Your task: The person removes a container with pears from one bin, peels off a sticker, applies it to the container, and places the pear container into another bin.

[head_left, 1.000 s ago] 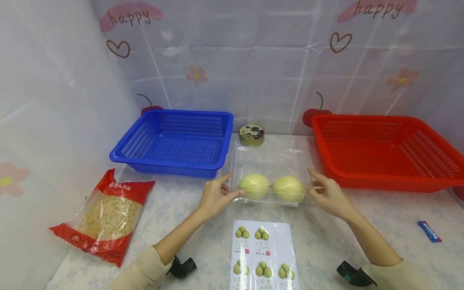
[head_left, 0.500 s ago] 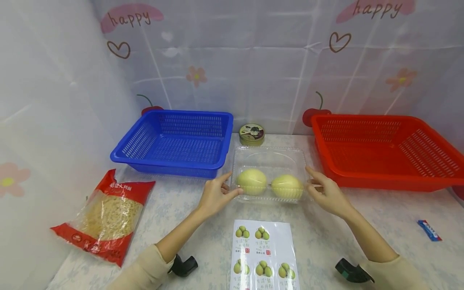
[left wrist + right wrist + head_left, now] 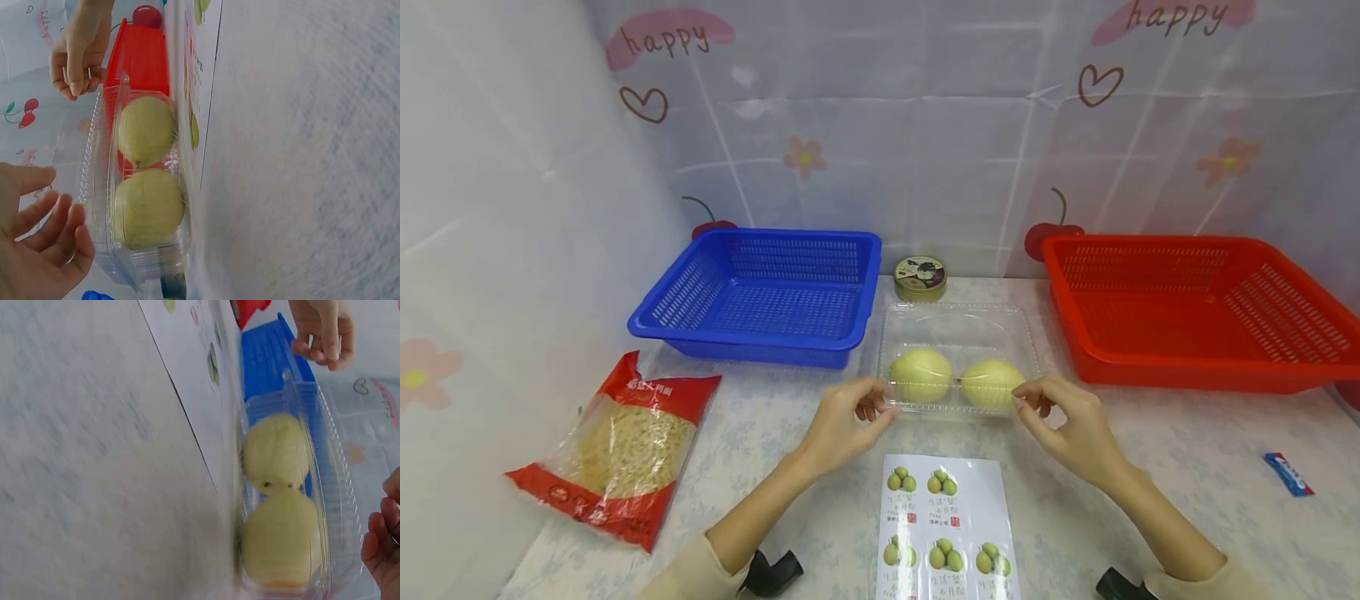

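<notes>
A clear plastic clamshell box (image 3: 958, 329) sits mid-table with two pale yellow-green pears (image 3: 921, 375) inside. Its lid is down over the fruit. My left hand (image 3: 842, 421) is at the box's front left corner, thumb and fingers apart and loosely bent. At the front right corner, my right hand (image 3: 1075, 421) has its thumb and fingertips close to the rim. In the left wrist view, the left fingers (image 3: 59, 228) stand beside the lid with nothing between them. The right wrist view has the right fingers (image 3: 378, 540) loosely bent next to the lid edge.
A sheet of pear stickers (image 3: 943, 525) lies in front of the box. Behind stand a blue basket (image 3: 752, 348), a round tin (image 3: 920, 279) and a red basket (image 3: 1195, 371). A pasta bag (image 3: 625, 446) lies left, a small blue-red packet (image 3: 1289, 474) right.
The box has shifted slightly away from the front. Both hands have slid from its sides to its front corners, the right one moving inward to the left.
</notes>
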`<state>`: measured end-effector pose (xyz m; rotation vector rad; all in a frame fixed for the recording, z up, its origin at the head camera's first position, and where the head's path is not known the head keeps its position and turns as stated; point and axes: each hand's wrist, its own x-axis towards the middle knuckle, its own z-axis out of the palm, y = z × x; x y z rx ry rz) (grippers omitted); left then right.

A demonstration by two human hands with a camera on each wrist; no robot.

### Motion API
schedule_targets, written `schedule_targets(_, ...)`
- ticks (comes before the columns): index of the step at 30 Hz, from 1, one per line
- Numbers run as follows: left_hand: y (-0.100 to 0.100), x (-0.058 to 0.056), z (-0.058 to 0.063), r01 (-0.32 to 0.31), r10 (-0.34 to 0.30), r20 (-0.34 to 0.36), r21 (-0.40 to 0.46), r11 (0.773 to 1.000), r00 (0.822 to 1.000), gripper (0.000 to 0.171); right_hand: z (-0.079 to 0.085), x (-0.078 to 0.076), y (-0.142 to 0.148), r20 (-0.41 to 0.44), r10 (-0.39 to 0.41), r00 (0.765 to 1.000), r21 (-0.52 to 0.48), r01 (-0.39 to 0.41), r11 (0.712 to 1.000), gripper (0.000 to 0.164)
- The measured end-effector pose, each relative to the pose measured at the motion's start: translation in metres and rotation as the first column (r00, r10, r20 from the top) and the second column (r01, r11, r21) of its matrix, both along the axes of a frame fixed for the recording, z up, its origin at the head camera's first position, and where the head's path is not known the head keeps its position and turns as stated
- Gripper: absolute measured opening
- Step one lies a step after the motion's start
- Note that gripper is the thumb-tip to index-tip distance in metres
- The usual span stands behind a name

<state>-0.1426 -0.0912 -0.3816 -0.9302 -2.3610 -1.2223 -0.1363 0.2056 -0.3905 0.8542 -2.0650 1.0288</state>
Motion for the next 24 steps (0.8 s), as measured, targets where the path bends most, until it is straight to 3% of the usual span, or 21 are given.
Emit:
schedule_targets(1, 0.0, 0.001, 0.0, 0.069, -0.067, 0.052, -0.038, 0.997, 0.996, 0.014, -0.001, 0.002, -0.003, -0.015, 0.053, 0.999, -0.005, -0.053, 0.999, 0.006)
schedule_targets(3, 0.001, 0.004, 0.001, 0.184, -0.16, 0.169, -0.136, 0.973, 0.973, 0.018, -0.001, 0.007, -0.01, -0.014, 0.136, 0.991, 0.002, -0.136, 0.991, 0.006)
schedule_targets(5, 0.003, 0.006, 0.0, 0.264, -0.202, 0.265, -0.221, 0.939, 0.943, 0.026, -0.002, 0.014, -0.016, 0.041, 0.196, 0.98, 0.042, -0.198, 0.979, 0.007)
schedule_targets(7, 0.006, 0.007, -0.001, 0.313, -0.211, 0.335, -0.29, 0.904, 0.918, 0.034, -0.002, 0.021, -0.022, 0.131, 0.238, 0.962, 0.106, -0.252, 0.962, 0.019)
schedule_targets(12, 0.014, 0.007, -0.008, 0.35, -0.164, 0.407, -0.439, 0.828, 0.898, 0.052, -0.009, 0.03, -0.031, 0.313, 0.259, 0.914, 0.245, -0.341, 0.907, 0.03)
schedule_targets(15, 0.017, 0.005, -0.01, 0.379, -0.164, 0.431, -0.476, 0.793, 0.887, 0.06, -0.015, 0.033, -0.034, 0.349, 0.213, 0.912, 0.321, -0.33, 0.888, 0.03)
schedule_targets(19, 0.021, 0.002, -0.011, 0.397, -0.175, 0.439, -0.488, 0.777, 0.881, 0.063, -0.019, 0.035, -0.039, 0.383, 0.12, 0.916, 0.422, -0.29, 0.859, 0.033)
schedule_targets(24, 0.024, -0.004, -0.014, 0.388, -0.15, 0.454, -0.493, 0.779, 0.878, 0.064, -0.021, 0.034, -0.042, 0.455, 0.052, 0.889, 0.466, -0.288, 0.837, 0.038)
